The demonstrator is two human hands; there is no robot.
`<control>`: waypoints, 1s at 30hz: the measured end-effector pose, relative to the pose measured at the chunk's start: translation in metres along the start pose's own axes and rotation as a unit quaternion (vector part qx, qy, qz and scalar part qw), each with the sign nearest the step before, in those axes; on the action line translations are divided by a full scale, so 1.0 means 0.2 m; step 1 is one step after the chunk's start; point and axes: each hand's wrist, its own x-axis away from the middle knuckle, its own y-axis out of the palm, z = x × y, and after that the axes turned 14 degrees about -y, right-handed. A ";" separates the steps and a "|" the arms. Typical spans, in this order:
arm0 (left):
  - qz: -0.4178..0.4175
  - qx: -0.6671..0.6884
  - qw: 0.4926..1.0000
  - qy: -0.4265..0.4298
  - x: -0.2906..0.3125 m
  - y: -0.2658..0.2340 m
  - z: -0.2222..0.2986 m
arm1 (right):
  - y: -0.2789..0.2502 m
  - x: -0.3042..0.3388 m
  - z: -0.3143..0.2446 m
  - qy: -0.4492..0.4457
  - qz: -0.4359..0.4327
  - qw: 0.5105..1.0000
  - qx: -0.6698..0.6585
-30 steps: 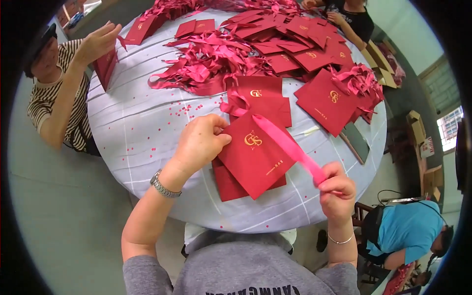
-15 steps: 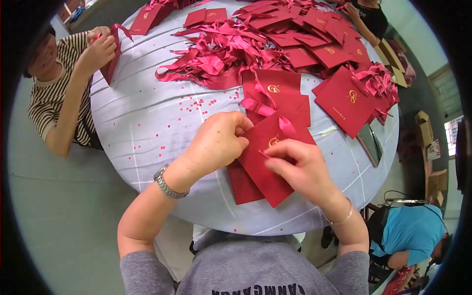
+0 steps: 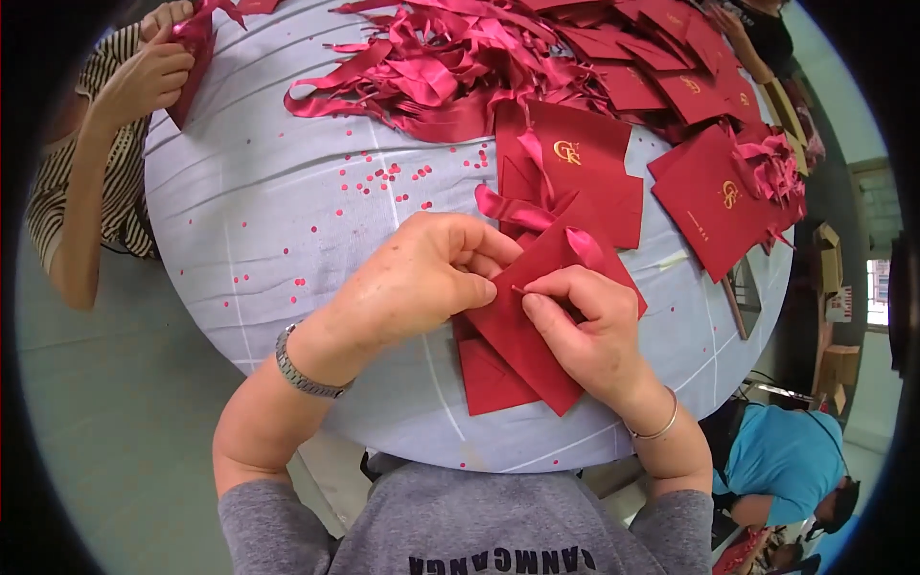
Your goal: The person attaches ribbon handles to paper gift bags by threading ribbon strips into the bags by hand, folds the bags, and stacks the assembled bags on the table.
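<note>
Since the first frame, my right hand (image 3: 596, 335) has come in from the right over the flat dark-red paper bag (image 3: 522, 333). It pinches what appears to be the tip of a shiny pink satin ribbon (image 3: 586, 249); my left hand (image 3: 407, 273) pinches the bag's left edge. Location: near edge of the round, pale-blue-clothed table (image 3: 278, 206). Judged: bag light, stiff, creasable, hold by edges; ribbon soft, slippery, hold at tip.
</note>
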 end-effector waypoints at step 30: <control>0.059 -0.063 0.994 0.071 -0.04 0.00 -0.06 | 0.05 -0.05 -0.06 -0.111 -0.071 0.963 0.236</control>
